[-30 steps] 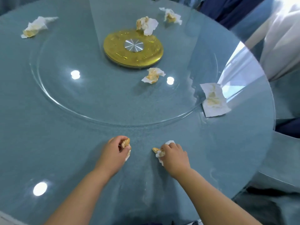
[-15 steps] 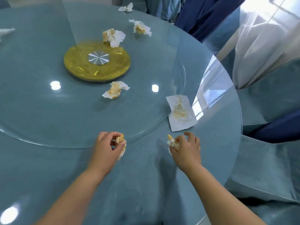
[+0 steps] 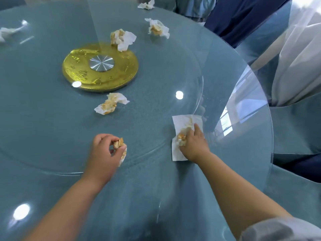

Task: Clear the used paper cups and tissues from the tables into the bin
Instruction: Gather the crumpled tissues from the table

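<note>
My left hand (image 3: pixel 104 150) grips a crumpled, orange-stained tissue (image 3: pixel 119 145) just above the round glass-topped table (image 3: pixel 52 171). My right hand (image 3: pixel 192 143) holds another stained wad (image 3: pixel 181 137) and lies on a flat stained tissue (image 3: pixel 182 122) at the edge of the glass turntable, index finger stretched onto it. More crumpled stained tissues lie farther off: one in front of the gold hub (image 3: pixel 111 104), one behind it (image 3: pixel 122 39), one beyond that (image 3: pixel 158 28), one at the far edge (image 3: pixel 146 5) and one at the far left (image 3: pixel 7 32).
A gold turntable hub (image 3: pixel 100 66) sits at the table's middle under the glass turntable (image 3: pixel 173 70). Chairs in blue covers (image 3: pixel 295 133) stand close along the right side, with white drapery (image 3: pixel 298 54) behind them. No bin or cups are in view.
My right hand moved forward and to the right, wad still in it, and came down on the flat tissue. My left hand kept its tissue. The view shifted right, closer to the table.
</note>
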`<action>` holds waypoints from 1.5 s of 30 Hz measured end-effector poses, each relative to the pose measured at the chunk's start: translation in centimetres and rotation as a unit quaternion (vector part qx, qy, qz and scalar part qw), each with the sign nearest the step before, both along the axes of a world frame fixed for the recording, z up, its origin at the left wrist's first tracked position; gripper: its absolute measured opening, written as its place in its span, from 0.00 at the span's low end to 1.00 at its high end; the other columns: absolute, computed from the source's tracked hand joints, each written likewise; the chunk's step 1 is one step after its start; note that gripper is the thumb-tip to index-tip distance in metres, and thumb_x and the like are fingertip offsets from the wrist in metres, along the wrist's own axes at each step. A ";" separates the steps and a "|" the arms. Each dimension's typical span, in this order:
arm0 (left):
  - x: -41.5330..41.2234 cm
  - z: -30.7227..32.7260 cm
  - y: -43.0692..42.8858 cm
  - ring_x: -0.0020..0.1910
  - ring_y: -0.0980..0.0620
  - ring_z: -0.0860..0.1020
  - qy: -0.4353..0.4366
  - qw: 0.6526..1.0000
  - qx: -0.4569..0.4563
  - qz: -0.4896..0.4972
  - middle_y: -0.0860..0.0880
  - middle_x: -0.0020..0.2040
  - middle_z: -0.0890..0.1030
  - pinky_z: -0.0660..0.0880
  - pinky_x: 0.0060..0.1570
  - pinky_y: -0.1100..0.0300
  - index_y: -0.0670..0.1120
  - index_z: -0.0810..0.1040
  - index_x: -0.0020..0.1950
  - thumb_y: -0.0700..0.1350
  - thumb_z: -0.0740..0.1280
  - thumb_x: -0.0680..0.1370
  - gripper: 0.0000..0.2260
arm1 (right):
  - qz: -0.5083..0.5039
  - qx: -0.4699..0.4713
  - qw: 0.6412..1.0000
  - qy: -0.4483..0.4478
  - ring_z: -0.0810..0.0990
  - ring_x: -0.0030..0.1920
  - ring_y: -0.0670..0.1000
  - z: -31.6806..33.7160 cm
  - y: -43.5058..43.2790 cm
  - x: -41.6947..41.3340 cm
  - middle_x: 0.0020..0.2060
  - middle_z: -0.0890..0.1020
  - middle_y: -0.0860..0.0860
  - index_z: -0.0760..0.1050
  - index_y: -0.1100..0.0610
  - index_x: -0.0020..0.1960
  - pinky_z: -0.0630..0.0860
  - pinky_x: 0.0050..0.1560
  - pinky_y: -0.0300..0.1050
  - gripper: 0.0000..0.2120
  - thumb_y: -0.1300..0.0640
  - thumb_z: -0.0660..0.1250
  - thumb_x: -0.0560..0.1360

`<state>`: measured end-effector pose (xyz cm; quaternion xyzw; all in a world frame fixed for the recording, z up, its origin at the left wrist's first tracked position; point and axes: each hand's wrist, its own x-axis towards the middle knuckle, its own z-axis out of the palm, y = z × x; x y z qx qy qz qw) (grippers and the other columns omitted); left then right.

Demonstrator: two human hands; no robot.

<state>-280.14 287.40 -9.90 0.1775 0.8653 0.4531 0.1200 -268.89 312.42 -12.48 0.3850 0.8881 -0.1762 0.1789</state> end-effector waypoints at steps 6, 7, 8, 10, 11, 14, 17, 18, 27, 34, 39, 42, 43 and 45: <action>-1.4 -1.0 0.8 0.59 0.48 0.73 0.003 0.999 -0.039 -0.021 0.51 0.55 0.69 0.70 0.64 0.48 0.48 0.75 0.48 0.40 0.71 0.74 0.06 | -0.016 0.005 0.999 0.029 0.67 0.65 0.57 -1.0 -0.5 0.0 0.65 0.68 0.55 0.60 0.59 0.67 0.64 0.62 0.51 0.21 0.54 0.58 0.77; -1.5 -1.1 1.0 0.59 0.48 0.73 0.000 0.999 -0.041 -0.025 0.51 0.55 0.69 0.70 0.64 0.48 0.47 0.75 0.48 0.40 0.70 0.74 0.06 | -0.010 0.014 0.999 0.035 0.69 0.62 0.57 -0.9 -0.7 0.2 0.62 0.70 0.55 0.60 0.58 0.65 0.65 0.58 0.50 0.19 0.56 0.59 0.77; -1.6 -1.2 1.3 0.58 0.47 0.73 0.000 0.999 -0.041 -0.027 0.51 0.55 0.69 0.70 0.63 0.48 0.46 0.75 0.48 0.40 0.70 0.75 0.06 | -0.006 0.013 0.999 0.042 0.70 0.60 0.57 -0.9 -0.9 0.5 0.61 0.71 0.55 0.60 0.57 0.65 0.66 0.55 0.50 0.18 0.57 0.59 0.77; -1.9 -1.3 1.7 0.55 0.47 0.73 0.012 0.998 -0.059 -0.025 0.51 0.53 0.70 0.69 0.58 0.54 0.43 0.74 0.50 0.39 0.67 0.76 0.04 | -0.022 -0.015 0.997 0.066 0.71 0.60 0.59 -1.0 -1.3 0.9 0.63 0.70 0.55 0.59 0.57 0.69 0.68 0.52 0.50 0.22 0.59 0.59 0.76; -2.2 -1.2 1.8 0.53 0.48 0.72 0.020 0.997 -0.077 -0.021 0.51 0.52 0.71 0.67 0.53 0.57 0.41 0.74 0.52 0.39 0.65 0.77 0.05 | -0.036 -0.030 0.996 0.080 0.70 0.61 0.59 -0.9 -1.5 1.0 0.64 0.70 0.55 0.58 0.56 0.70 0.69 0.52 0.49 0.23 0.60 0.59 0.76; -3.5 -1.2 1.1 0.50 0.47 0.71 0.024 0.990 -0.137 -0.009 0.47 0.49 0.74 0.63 0.47 0.57 0.39 0.73 0.51 0.40 0.62 0.78 0.04 | -0.046 -0.029 0.990 0.133 0.70 0.61 0.58 -0.2 -2.5 0.8 0.63 0.69 0.55 0.57 0.57 0.72 0.70 0.55 0.50 0.24 0.59 0.59 0.77; -5.4 -1.3 -0.5 0.53 0.41 0.72 0.037 0.974 -0.222 -0.006 0.41 0.52 0.77 0.67 0.51 0.52 0.41 0.72 0.49 0.40 0.62 0.79 0.03 | -0.019 -0.018 0.980 0.198 0.71 0.58 0.58 1.4 -4.0 -0.7 0.59 0.69 0.55 0.57 0.56 0.73 0.69 0.50 0.47 0.26 0.57 0.61 0.78; -5.9 -1.4 -1.0 0.58 0.40 0.70 0.038 0.966 -0.257 -0.007 0.40 0.56 0.76 0.66 0.58 0.49 0.40 0.72 0.51 0.41 0.61 0.79 0.05 | -0.005 -0.017 0.975 0.219 0.72 0.56 0.58 1.9 -4.5 -1.5 0.58 0.69 0.55 0.58 0.56 0.72 0.68 0.48 0.46 0.25 0.57 0.61 0.78; -7.7 -1.6 -2.6 0.67 0.36 0.66 -0.022 0.926 -0.375 -0.036 0.39 0.61 0.74 0.69 0.53 0.50 0.40 0.64 0.68 0.47 0.54 0.82 0.17 | 0.061 -0.062 0.966 0.242 0.69 0.60 0.54 3.6 -7.6 -9.5 0.62 0.67 0.53 0.57 0.56 0.73 0.68 0.50 0.43 0.27 0.52 0.63 0.78; -7.8 -0.3 -1.9 0.48 0.43 0.72 0.009 0.932 -0.357 -0.063 0.45 0.49 0.77 0.70 0.48 0.52 0.44 0.66 0.62 0.49 0.53 0.83 0.12 | 0.107 -0.070 0.959 0.252 0.67 0.62 0.56 3.7 -8.5 -15.4 0.63 0.66 0.55 0.60 0.57 0.72 0.68 0.59 0.47 0.27 0.49 0.64 0.77; -8.8 0.2 -1.9 0.46 0.43 0.76 -0.031 0.957 -0.276 -0.084 0.47 0.48 0.78 0.69 0.42 0.54 0.49 0.66 0.57 0.52 0.55 0.82 0.09 | 0.184 -0.004 0.967 0.179 0.61 0.65 0.60 2.7 -9.1 -20.1 0.68 0.58 0.57 0.64 0.59 0.68 0.65 0.64 0.52 0.25 0.47 0.63 0.77; -9.8 -0.1 -2.7 0.44 0.47 0.76 -0.084 0.975 -0.191 -0.071 0.50 0.45 0.78 0.71 0.42 0.54 0.51 0.67 0.52 0.52 0.58 0.81 0.06 | 0.229 0.015 0.969 0.085 0.47 0.75 0.64 1.5 -8.5 -22.1 0.76 0.43 0.55 0.62 0.57 0.71 0.55 0.71 0.59 0.24 0.48 0.60 0.78; -10.3 -0.2 -3.2 0.45 0.47 0.76 -0.096 0.980 -0.162 -0.058 0.50 0.46 0.78 0.73 0.45 0.53 0.51 0.68 0.52 0.51 0.59 0.81 0.05 | 0.237 0.012 0.969 0.067 0.42 0.76 0.63 1.2 -8.2 -22.4 0.77 0.40 0.53 0.60 0.57 0.72 0.52 0.72 0.60 0.25 0.48 0.59 0.79; -11.4 -0.5 -4.2 0.47 0.47 0.77 -0.096 0.986 -0.135 -0.029 0.51 0.49 0.79 0.75 0.50 0.50 0.51 0.68 0.51 0.51 0.60 0.80 0.04 | 0.230 -0.012 0.971 0.056 0.43 0.76 0.61 1.0 -7.4 -22.9 0.77 0.46 0.53 0.57 0.57 0.74 0.51 0.72 0.58 0.28 0.48 0.59 0.78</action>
